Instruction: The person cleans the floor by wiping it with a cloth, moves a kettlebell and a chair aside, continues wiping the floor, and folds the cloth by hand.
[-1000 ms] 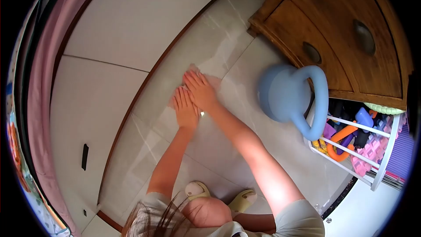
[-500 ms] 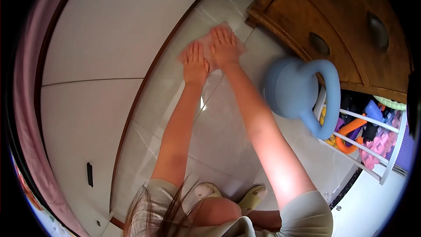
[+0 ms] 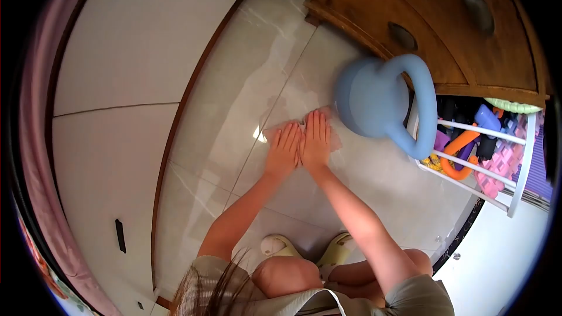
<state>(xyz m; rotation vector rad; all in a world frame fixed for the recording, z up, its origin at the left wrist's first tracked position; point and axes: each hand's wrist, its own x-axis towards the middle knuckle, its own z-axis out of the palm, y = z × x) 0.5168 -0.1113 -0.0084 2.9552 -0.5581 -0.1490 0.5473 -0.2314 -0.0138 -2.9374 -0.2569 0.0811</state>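
Left hand (image 3: 285, 149) and right hand (image 3: 316, 141) flat, side by side, on a thin sheet, perhaps a wet wipe (image 3: 335, 141), spread on glossy floor tiles (image 3: 392, 181). Blue kettlebell (image 3: 372, 99) near right hand, before brown dresser (image 3: 433, 23). White rack (image 3: 522, 169) beside it, orange hook (image 3: 461, 140) inside. Yellow-green slippers (image 3: 288, 248) lower down
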